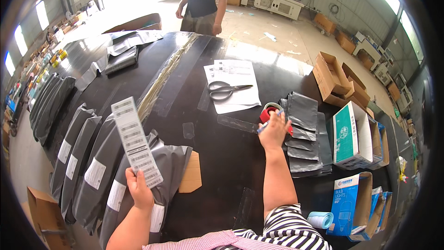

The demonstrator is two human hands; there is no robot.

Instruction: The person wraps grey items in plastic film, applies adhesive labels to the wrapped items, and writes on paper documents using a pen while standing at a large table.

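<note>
White paper, thin and limp: the label strip (136,142) stands up from the left hand (138,190), pinched at its lower end between thumb and fingers, the grip closed on it. The strip rises up and to the left of the grip, bowing a little, its far end free in the air above the grey bags (92,157). It looks very light and floppy, likely to curl or flutter, and a backing sheet of this kind is probably slick; holding it low leaves the long end unsupported, so a hold nearer the middle, or a second hand at the top, would steady it. Its edges would crease easily under a hard pinch.

Just below and to the left of that grip lie the bags, overlapped in a row, each with a white label. To the right of the grip a piece of brown card (191,173) lies flat on the black table (222,157).

The right hand (274,130) reaches far forward, well apart from the strip, fingers spread on the table with a blue pen (262,128) under them; I cannot tell whether that grip has closed on it. Just beyond it sits a red tape roll (267,111), with a stack of folded bags (303,129) to its right. Farther off, scissors (224,90) lie on paper sheets (236,83). Boxes (354,134) stand at the right edge. Another person (202,0) stands across the table
</note>
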